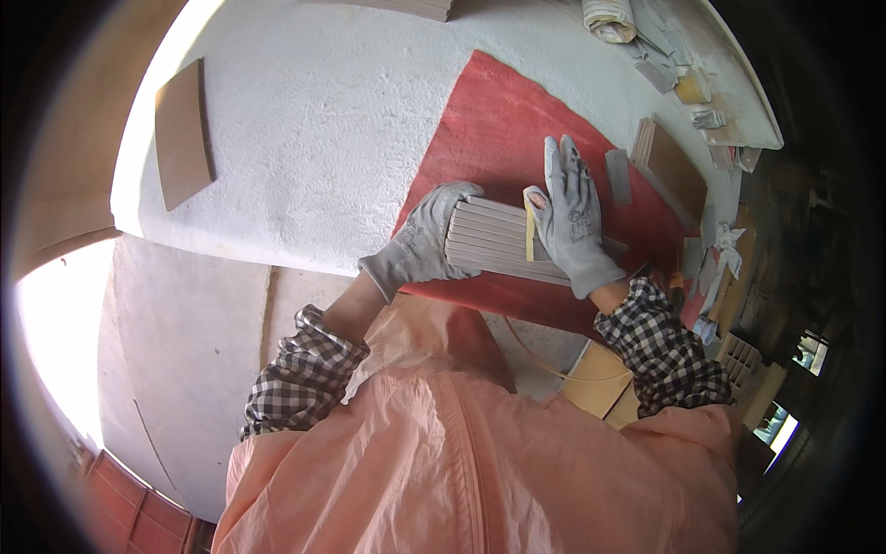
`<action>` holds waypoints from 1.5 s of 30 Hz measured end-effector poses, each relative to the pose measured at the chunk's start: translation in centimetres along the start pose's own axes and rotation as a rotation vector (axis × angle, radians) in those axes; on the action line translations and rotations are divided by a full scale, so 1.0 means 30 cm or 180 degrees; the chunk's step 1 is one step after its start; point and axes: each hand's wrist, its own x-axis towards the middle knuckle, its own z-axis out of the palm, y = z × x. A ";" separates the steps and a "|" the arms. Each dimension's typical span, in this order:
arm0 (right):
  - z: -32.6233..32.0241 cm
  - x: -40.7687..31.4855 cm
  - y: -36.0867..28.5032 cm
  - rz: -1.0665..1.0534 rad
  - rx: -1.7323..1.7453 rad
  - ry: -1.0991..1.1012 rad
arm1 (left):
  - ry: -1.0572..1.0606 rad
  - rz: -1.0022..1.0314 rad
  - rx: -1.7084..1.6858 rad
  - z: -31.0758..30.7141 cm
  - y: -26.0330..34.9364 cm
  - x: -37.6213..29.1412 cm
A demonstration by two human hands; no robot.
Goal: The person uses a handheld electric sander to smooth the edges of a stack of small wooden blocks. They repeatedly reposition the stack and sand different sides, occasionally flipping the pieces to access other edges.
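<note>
A stack of thin, flat tiles or slabs [495,239] rests on edge or in layers on a red cloth [471,131]. My left hand [432,232], in a grey work glove, is closed around the left end of the stack. My right hand [573,208], gloved too, lies flat over the right part of it, with fingers extended and a fingertip showing through the torn thumb. Under that thumb, a strip of sandpaper or similar sheet with a yellowish edge [531,239] is pressed against the stack. A grey strip [618,176] lies right of my right hand.
A brown tile [185,135] lies at the left of the whitish table [311,138]. Stacked tiles [670,170] stand at the right, and more lie at the top edge [415,5]. Scraps, a yellow roll [692,88] and a white roll [609,21] are at the upper right.
</note>
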 end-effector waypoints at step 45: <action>0.056 -0.067 -0.216 -0.0625 -0.0057 0.0293 | 0.0326 -0.1347 -0.2843 0.132 0.004 -0.031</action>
